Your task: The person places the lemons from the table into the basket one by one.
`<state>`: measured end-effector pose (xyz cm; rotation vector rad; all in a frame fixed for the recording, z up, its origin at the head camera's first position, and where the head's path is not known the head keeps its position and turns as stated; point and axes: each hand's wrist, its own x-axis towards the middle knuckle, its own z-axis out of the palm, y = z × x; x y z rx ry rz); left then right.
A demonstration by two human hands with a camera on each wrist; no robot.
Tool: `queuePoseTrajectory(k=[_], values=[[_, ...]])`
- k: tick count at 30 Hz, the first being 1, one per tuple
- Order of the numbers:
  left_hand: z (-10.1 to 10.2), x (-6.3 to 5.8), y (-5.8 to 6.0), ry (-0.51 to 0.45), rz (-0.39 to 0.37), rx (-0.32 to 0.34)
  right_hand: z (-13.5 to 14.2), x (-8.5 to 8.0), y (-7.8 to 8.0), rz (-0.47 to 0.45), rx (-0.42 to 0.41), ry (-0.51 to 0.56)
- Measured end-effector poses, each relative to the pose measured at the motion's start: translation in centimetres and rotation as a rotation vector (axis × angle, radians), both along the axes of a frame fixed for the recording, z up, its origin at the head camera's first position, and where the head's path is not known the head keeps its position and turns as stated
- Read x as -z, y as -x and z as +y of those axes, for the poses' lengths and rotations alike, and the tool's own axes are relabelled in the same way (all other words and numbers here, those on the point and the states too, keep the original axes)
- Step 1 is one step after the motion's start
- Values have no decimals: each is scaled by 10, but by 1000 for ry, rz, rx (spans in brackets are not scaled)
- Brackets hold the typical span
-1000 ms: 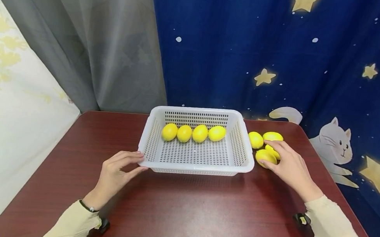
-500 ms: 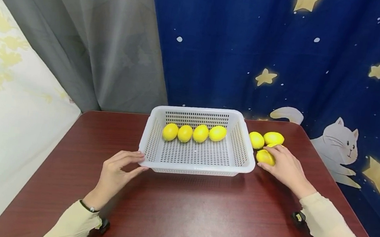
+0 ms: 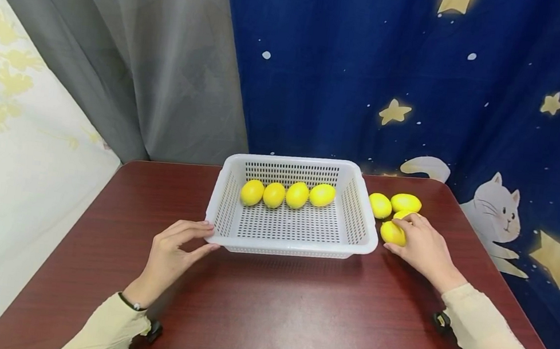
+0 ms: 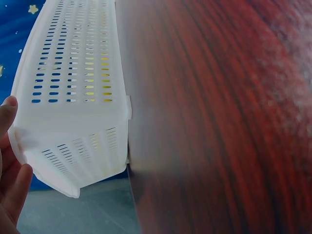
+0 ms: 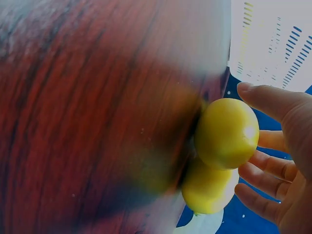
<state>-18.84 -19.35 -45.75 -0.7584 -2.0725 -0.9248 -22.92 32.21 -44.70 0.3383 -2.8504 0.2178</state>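
Observation:
A white perforated plastic basket (image 3: 282,248) stands on the table with several yellow lemons (image 3: 273,195) in a row inside. At its front left corner, my left hand (image 3: 167,256) pinches the rim between thumb and fingers; the left wrist view shows the fingertips on the basket's edge (image 4: 73,117). Right of the basket, my right hand (image 3: 424,248) has its thumb and fingers curled about the nearest lemon (image 3: 391,234), which sits on the table. In the right wrist view, fingers pass behind that lemon (image 5: 226,134), and the thumb tip lies close to its side. A second lemon (image 5: 209,187) is beside it.
Three more lemons are grouped by the right hand: one near the basket wall (image 3: 380,206), one at the back (image 3: 406,203), and one partly hidden by the fingers (image 3: 405,214). A dark red wooden table (image 3: 284,319) ends before a blue star-patterned curtain (image 3: 321,87).
The right hand has come in closer round the nearest lemon, its fingers drawing together. The left hand stays on the basket corner. The lemons in the basket keep their places.

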Motion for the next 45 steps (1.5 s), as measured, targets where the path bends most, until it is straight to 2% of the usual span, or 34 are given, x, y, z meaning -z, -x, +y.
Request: queuePoseTrajectory(k=[19,31,45], values=[[3,-2,-2,-14,4,13,4,3,0,17,0,-12],[2,0,-1,-18,5,-5,3,1,-2,-34,-26,-17],[1,3,0,-20,19,-7,2,5,-3,-44,-53,-38]])
